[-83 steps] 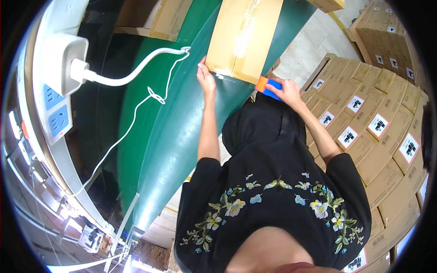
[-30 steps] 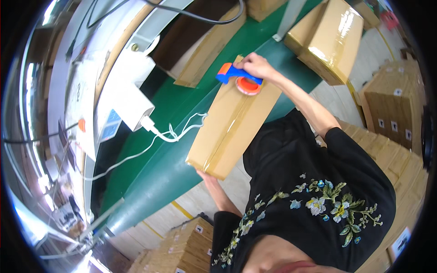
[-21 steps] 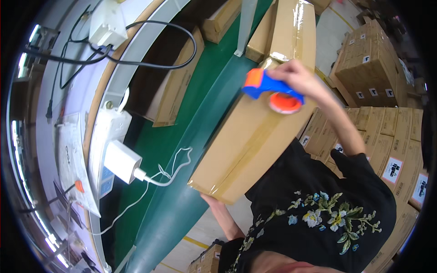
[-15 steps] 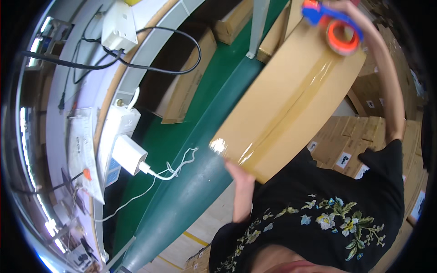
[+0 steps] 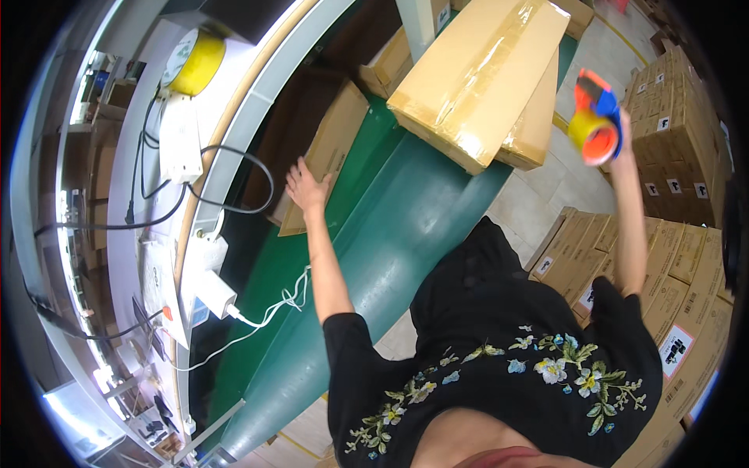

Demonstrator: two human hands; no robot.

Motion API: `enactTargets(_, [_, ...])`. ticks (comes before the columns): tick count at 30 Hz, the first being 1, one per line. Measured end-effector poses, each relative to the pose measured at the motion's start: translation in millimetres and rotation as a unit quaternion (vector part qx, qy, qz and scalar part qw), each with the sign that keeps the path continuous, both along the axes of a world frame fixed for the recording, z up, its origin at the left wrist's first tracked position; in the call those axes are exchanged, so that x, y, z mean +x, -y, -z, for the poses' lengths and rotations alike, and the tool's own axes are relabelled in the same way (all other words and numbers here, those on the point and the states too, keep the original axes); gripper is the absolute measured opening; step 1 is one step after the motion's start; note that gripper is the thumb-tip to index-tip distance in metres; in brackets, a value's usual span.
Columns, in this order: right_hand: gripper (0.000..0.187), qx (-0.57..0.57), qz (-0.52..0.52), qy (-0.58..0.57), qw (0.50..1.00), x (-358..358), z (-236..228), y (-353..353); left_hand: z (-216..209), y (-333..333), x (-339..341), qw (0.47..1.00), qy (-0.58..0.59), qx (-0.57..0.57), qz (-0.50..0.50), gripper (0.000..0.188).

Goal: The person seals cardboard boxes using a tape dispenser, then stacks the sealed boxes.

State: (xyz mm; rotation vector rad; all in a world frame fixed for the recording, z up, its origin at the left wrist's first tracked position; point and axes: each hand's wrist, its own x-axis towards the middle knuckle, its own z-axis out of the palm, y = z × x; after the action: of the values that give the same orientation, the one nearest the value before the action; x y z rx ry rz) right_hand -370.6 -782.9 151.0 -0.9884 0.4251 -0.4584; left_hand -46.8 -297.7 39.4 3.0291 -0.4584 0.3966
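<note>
My right hand (image 5: 622,142), raised at the right, is closed on a tape dispenser (image 5: 602,101). It is a blue and orange hand-held one carrying a yellowish roll of tape with an orange core. My left hand (image 5: 307,187) is stretched out with fingers spread and holds nothing. It is over the edge of a cardboard box (image 5: 331,148) in the dark space beside the green surface; whether it touches the box I cannot tell. Ahead, a carton with shiny tape along its top seam (image 5: 488,70) rests on another carton (image 5: 534,134), both apart from my hands.
A green conveyor-like surface (image 5: 390,210) runs along my front. At the left a shelf edge (image 5: 226,101) carries a power strip (image 5: 181,140), a yellow tape roll (image 5: 201,62), a white charger (image 5: 214,292) and loose cables. Stacked cartons (image 5: 671,140) stand at the right.
The taped carton has left my hands and now lies farther ahead on another carton. My left hand has moved left to the cardboard box; my right hand has lifted the dispenser away.
</note>
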Motion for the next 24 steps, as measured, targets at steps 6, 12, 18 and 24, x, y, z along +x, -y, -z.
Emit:
enactTargets(6, [0.020,0.255,-0.064,-0.021,0.964,-41.7,65.7,-133.3,23.4,0.7,3.4,0.987,-0.139,-0.013,-0.073,0.027])
enactTargets(12, [0.039,0.136,-0.328,-0.049,0.934,-17.0,61.4,-216.9,26.2,-33.7,-81.2,0.994,-0.052,-0.092,-0.039,0.010])
enactTargets(18, [0.038,0.100,-0.355,-0.119,0.922,8.5,66.2,-258.6,11.5,-106.1,-200.4,0.985,-0.090,-0.119,0.085,0.022])
enactTargets(24, [0.044,0.096,-0.177,-0.290,0.936,7.8,134.9,-248.9,-6.0,-166.9,-330.6,0.954,-0.194,-0.221,0.053,0.008])
